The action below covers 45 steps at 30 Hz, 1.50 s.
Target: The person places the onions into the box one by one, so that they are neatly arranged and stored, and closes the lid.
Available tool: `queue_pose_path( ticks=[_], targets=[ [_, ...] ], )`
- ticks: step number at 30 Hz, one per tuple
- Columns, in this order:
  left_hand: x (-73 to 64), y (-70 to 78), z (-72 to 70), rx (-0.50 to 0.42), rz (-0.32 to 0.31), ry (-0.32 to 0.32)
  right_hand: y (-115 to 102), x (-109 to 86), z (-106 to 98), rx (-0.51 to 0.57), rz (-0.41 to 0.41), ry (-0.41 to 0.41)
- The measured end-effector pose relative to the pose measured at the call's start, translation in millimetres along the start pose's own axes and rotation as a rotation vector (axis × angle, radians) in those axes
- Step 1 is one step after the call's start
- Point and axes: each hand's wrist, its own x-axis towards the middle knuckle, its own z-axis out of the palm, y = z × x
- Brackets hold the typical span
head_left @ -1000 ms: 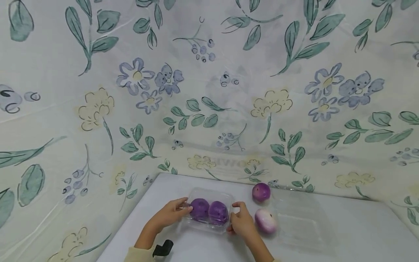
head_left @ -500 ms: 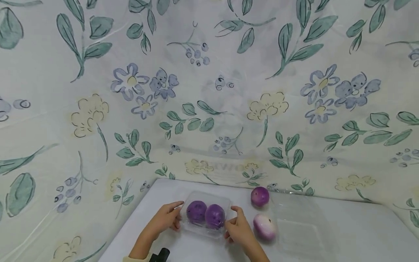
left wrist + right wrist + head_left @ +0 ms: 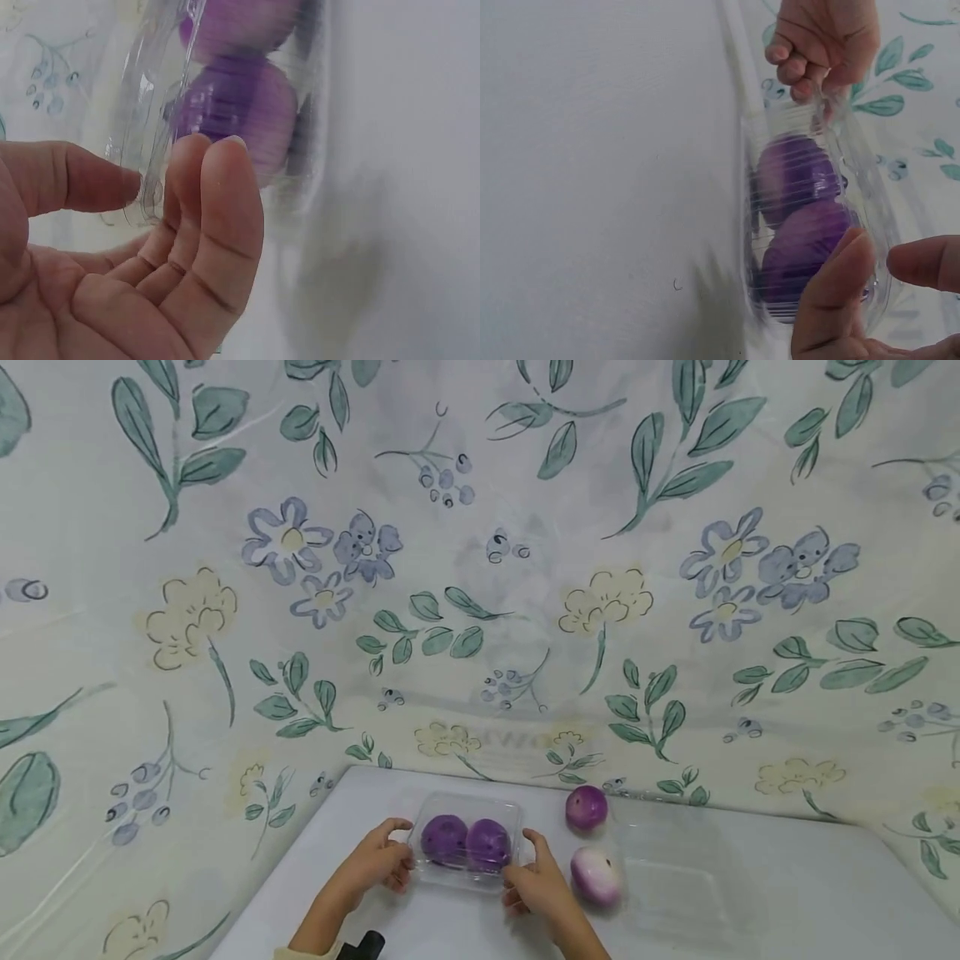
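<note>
A clear plastic clamshell box [image 3: 465, 881] rests on the white table with its lid down. Inside sit two round purple vegetables [image 3: 444, 839], paler on the lower side, perhaps onions or turnips. My left hand [image 3: 378, 858] holds the box's left rim between thumb and fingers; the left wrist view shows the thumb [image 3: 105, 184] at the rim's upper side. At the opposite end, my right hand [image 3: 536, 881] pinches the rim, its fingers partly hidden in the head view. The right wrist view shows a thumb and a finger either side of that rim [image 3: 881, 292].
Right of my right hand lie a purple vegetable [image 3: 587, 808] and a paler white-and-purple one [image 3: 597, 877]. Beyond them is another clear plastic container [image 3: 678, 877], lying open. A floral sheet [image 3: 480, 568] hangs behind the table. A black object [image 3: 363, 946] is by my left sleeve.
My left hand has drawn back from over the box's top to its left rim. My right hand stays at the right rim. The head view has shifted slightly.
</note>
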Motion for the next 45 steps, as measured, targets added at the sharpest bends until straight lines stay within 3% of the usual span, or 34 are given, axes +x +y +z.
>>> queue_pose_path(
  ticks=[4,9,19,37,45],
  targets=[
    [-0.4,1.0,4.8,-0.007,-0.032,0.026,1,0.8,1,0.025,0.027,-0.006],
    [1.1,4.7,9.7,0.025,-0.011,0.068,-1,0.3,-1,0.082,0.021,0.008],
    [-0.3,5.8,9.9,0.041,0.010,0.087,8,5.4,6,0.138,-0.039,0.024],
    [2.9,3.3,15.7,-0.008,-0.011,0.093,7,3.7,2,0.164,-0.038,0.070],
    [7.7,-2.4,21.7,-0.023,0.062,0.133,8,3.6,1,0.108,-0.076,0.118]
  ],
)
